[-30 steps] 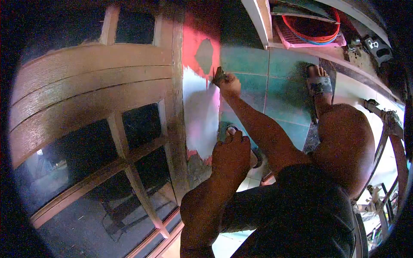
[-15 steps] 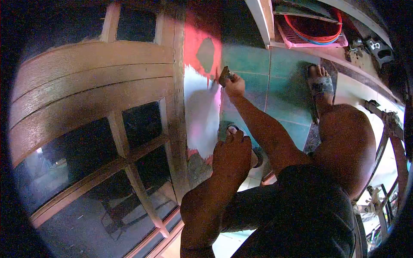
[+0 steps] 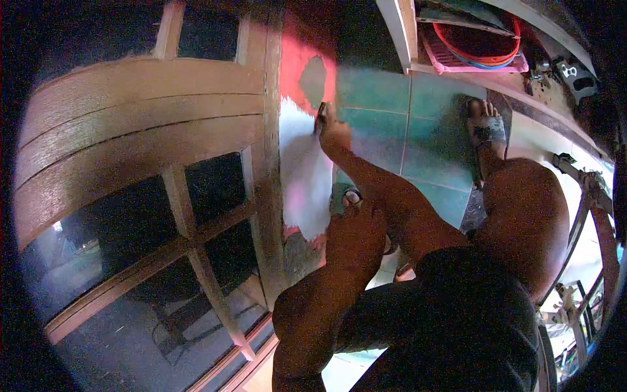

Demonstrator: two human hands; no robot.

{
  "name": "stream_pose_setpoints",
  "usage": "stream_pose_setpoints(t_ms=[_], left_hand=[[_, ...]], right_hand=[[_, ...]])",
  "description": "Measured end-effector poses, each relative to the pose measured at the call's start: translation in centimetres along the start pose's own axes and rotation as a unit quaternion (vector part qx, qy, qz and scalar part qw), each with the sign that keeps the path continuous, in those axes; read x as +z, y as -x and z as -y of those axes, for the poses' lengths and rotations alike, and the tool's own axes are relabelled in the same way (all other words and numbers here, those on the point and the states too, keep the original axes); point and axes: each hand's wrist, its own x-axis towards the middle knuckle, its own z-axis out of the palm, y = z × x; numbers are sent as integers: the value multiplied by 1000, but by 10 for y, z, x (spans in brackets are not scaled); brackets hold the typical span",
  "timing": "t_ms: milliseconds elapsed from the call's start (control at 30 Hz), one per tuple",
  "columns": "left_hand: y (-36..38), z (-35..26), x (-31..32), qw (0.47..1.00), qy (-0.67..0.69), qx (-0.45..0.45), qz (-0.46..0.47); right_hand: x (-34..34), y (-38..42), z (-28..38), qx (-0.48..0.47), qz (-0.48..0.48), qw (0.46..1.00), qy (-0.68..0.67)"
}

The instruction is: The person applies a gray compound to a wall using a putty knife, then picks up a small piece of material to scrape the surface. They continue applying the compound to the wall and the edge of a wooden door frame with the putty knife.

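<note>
My right hand (image 3: 336, 137) is closed around a small dark paintbrush (image 3: 321, 117), held against the wall strip beside the wooden door frame. Its far end meets the upper part of a white painted patch (image 3: 304, 170) with a feathered top edge. Above that patch the wall is red (image 3: 302, 55), with a bare grey spot (image 3: 313, 80) in it. My left hand (image 3: 359, 225) is low and dark near the toe of my left foot (image 3: 353, 197); its fingers cannot be made out.
A wooden door (image 3: 144, 98) with glass panes fills the left side. Green floor tiles (image 3: 375, 140) lie beside the wall. My right foot (image 3: 486, 124) stands on them. At the upper right sits a pink basket (image 3: 457, 66) with a red hoop-like rim (image 3: 516, 32) above it.
My right hand has moved left with the paintbrush, from over the tiles to the wall, and turned slightly. My left hand has shifted slightly and is harder to see.
</note>
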Motion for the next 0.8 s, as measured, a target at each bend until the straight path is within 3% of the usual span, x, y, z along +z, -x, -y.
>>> stream_pose_setpoints(t_ms=[100, 267, 400, 500, 533, 600, 700, 800], left_hand=[[-3, -10, -12, 999, -32, 2, 38], [-3, -10, -8, 999, -24, 32, -19], [-7, -8, -11, 999, -9, -6, 44], [-3, -8, -17, 1000, -2, -8, 21], [1, -7, -20, 1000, -8, 11, -5], [3, -5, -16, 999, -14, 30, -31], [-2, -3, -2, 999, -36, 4, -2], [-4, -7, -10, 998, -17, -2, 55]], right_hand=[[5, 1, -8, -35, 36, 998, 27], [-23, -3, -9, -55, 106, 993, -9], [-9, -4, -35, -64, 62, 996, -17], [-22, -11, -26, 60, 70, 995, -35], [-16, -12, -26, 59, 69, 995, -35], [9, -12, -34, -64, 49, 991, -110], [-13, -1, 0, -15, -23, 990, -141], [-12, -3, -9, -47, 22, 995, -91]])
